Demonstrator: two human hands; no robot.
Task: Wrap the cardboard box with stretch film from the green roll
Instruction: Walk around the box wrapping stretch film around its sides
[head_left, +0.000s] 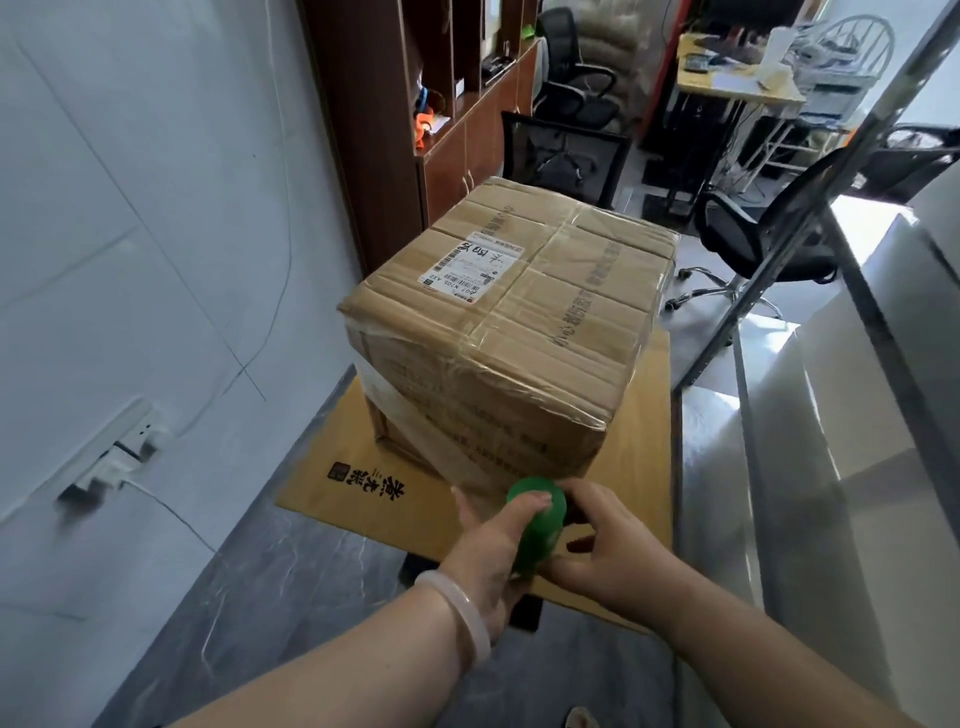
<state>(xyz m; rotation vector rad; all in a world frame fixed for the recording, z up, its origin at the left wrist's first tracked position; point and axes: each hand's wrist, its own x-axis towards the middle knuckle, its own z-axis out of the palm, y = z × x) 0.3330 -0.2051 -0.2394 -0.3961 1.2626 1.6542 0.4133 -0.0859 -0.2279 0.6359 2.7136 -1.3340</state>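
Observation:
A taped cardboard box (519, 312) with a white shipping label stands on a flat sheet of cardboard (374, 499). Clear stretch film (415, 415) runs across the box's near side, from its left corner down to the green roll (540, 525). The roll is held just in front of the box's lower near edge. My left hand (488, 551) grips the roll from the left, thumb on top. My right hand (608, 545) holds it from the right. A pale bangle sits on my left wrist.
A white wall with a power socket (124, 452) runs along the left. A brown cabinet (415, 130) stands behind the box. Black office chairs (769, 228) and a desk (737, 83) fill the back right. A metal shelf frame (779, 249) and white boxes (857, 415) stand on the right.

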